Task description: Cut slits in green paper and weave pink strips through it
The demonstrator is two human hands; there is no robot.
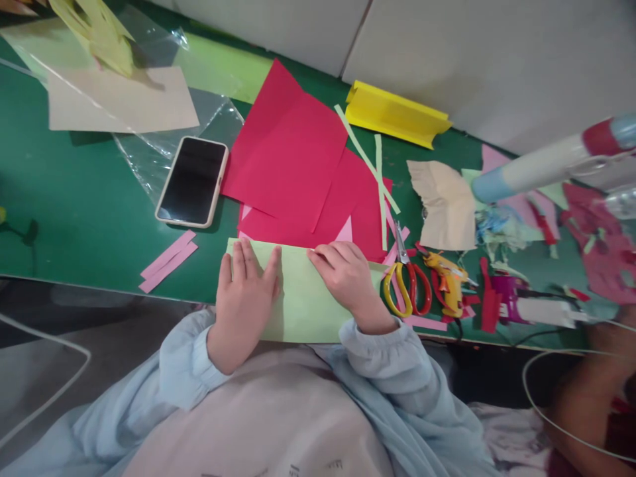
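Note:
A light green sheet of paper (pixel 303 298) lies at the table's front edge, with a narrow strip along its far edge that looks creased. My left hand (pixel 244 298) rests flat on its left part, fingers stretched towards that far edge and thumb apart. With bent fingers pressed together, my right hand (pixel 348 278) grips the far edge right of the middle. Red sheets (pixel 293 146) lie just beyond the green paper, overlapping each other. Scissors (pixel 410 285) with yellow and red handles lie to the right of my right hand.
A phone (pixel 193 180) and pink paper strips (pixel 169 262) lie to the left. Right of the scissors are a yellow glue gun (pixel 451 281), a white power strip (pixel 546 310) and paper scraps. A large pen-shaped object (pixel 536 165) juts in from the right. Another person's arm (pixel 586 391) shows at lower right.

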